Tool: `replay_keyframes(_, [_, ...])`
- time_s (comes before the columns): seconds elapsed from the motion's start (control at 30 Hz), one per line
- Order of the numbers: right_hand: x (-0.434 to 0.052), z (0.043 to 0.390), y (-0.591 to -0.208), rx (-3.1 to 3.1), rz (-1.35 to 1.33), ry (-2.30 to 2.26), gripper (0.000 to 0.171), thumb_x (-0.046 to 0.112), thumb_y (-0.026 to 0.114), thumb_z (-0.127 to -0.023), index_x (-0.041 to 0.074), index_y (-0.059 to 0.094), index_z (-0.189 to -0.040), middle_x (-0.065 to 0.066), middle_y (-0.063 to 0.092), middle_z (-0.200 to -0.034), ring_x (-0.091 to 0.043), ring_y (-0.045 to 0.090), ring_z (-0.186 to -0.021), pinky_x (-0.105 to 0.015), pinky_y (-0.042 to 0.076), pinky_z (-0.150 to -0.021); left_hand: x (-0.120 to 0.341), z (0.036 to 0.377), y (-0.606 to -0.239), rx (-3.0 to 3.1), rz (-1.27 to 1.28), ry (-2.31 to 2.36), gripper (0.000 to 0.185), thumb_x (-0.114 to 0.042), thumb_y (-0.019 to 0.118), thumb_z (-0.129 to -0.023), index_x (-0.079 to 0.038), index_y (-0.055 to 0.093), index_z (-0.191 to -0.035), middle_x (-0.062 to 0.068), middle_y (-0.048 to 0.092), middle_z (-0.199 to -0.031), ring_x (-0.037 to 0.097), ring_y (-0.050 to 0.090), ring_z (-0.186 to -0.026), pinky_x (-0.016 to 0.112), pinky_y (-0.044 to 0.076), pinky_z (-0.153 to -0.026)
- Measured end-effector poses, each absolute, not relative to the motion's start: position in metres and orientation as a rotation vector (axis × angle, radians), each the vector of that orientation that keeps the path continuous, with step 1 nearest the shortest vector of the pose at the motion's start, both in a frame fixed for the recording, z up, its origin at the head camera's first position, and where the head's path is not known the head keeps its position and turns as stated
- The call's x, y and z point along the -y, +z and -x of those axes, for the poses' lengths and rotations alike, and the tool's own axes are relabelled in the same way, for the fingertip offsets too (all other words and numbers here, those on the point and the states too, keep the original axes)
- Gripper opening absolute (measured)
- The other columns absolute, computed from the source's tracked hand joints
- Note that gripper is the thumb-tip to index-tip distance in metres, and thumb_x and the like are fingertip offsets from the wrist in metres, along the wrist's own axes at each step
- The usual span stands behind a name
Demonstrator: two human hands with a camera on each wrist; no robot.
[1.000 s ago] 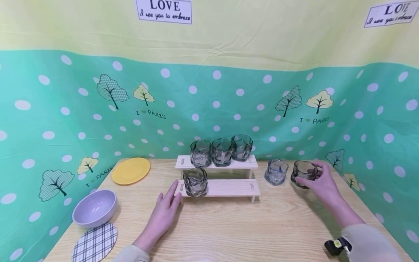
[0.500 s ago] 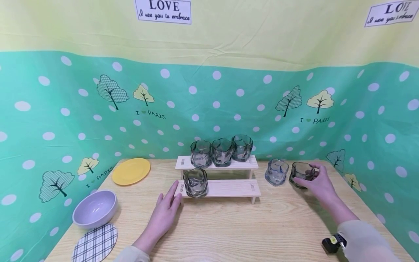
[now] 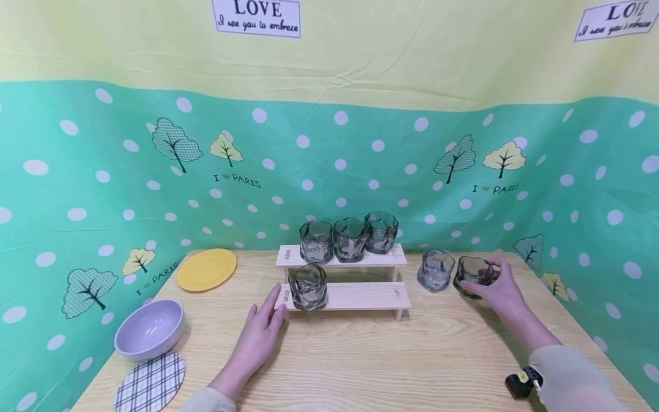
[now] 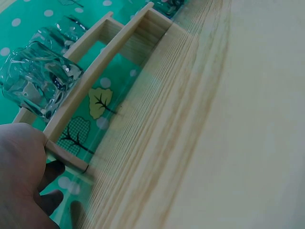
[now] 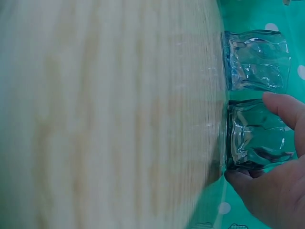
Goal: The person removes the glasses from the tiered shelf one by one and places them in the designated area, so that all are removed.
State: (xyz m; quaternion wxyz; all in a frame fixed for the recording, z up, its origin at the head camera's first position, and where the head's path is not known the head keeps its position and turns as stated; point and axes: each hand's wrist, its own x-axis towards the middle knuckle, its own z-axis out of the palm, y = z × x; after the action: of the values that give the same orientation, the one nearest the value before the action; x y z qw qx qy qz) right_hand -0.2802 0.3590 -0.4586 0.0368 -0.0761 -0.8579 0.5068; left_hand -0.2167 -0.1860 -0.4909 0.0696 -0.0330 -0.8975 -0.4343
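My right hand [image 3: 503, 290] grips a smoky grey glass tumbler [image 3: 469, 271] at the table's right side, thumb on one side and fingers on the other. The right wrist view has this tumbler [image 5: 252, 136] with its base at the table surface. Just left of it stands a bluish clear tumbler [image 3: 435, 271]. My left hand [image 3: 255, 342] lies at the left end of the lower wooden shelf [image 3: 360, 295], fingers extended against it and holding nothing. One grey tumbler [image 3: 308, 288] stands on that shelf, near its left end.
Behind it, the upper wooden shelf [image 3: 288, 256] bears three grey tumblers [image 3: 350, 240]. Along the left side of the table [image 3: 350, 360] are a yellow plate [image 3: 207, 269], a lilac bowl [image 3: 150, 328] and a checked round mat [image 3: 151, 382]. A patterned cloth [image 3: 329, 131] hangs behind.
My right hand and the grey tumbler have shifted slightly left, closer to the bluish tumbler. My left hand has stayed at the shelf's end.
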Motion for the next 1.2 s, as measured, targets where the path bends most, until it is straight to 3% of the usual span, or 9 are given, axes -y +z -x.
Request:
replay_keyframes(0.47, [-0.359, 0.281, -0.461, 2.665, 0.212, 1.543, 0.122, 0.032, 0.088, -0.099, -0.001, -0.004, -0.172, -0.047, 0.03, -0.16, -0.065, 0.035, -0.147, -0.075, 0.033, -0.124, 0.187, 0.216, -0.493, 2.698, 0.106, -1.309, 0.061, -0.035, 0.049, -0.12, -0.012, 0.034, -0.174, 0.017, 0.05, -0.166, 0.051, 0.031, -0.16, 0.064, 0.002, -0.136])
replay_keyframes(0.7, [-0.36, 0.28, -0.456, 2.71, 0.223, 1.491, 0.127, 0.032, 0.09, -0.097, 0.001, -0.006, -0.174, -0.049, 0.008, -0.169, -0.07, 0.019, -0.152, -0.08, 0.024, -0.124, 0.187, 0.218, -0.498, 2.675, 0.167, -1.27, 0.06, -0.032, 0.049, -0.12, -0.007, 0.036, -0.173, 0.018, 0.048, -0.167, 0.044, 0.046, -0.153, 0.063, 0.004, -0.136])
replay_keyframes(1.03, [-0.355, 0.267, -0.432, 2.688, 0.152, 1.344, 0.133, 0.046, 0.09, -0.094, 0.003, -0.007, -0.175, -0.043, 0.012, -0.173, -0.07, 0.024, -0.151, -0.083, 0.027, -0.12, 0.187, 0.218, -0.496, 2.678, 0.161, -1.285, 0.061, -0.035, 0.048, -0.121, -0.008, 0.035, -0.173, 0.017, 0.048, -0.167, 0.047, 0.042, -0.155, 0.063, 0.003, -0.136])
replay_keyframes(1.2, [-0.347, 0.259, -0.411, 2.627, 0.123, 1.336, 0.13, 0.05, 0.087, -0.096, 0.002, -0.004, -0.175, -0.04, 0.009, -0.175, -0.068, 0.017, -0.155, -0.082, 0.023, -0.123, 0.188, 0.22, -0.496, 2.678, 0.159, -1.286, 0.06, -0.035, 0.048, -0.121, -0.009, 0.035, -0.173, 0.016, 0.046, -0.169, 0.047, 0.039, -0.157, 0.063, 0.003, -0.136])
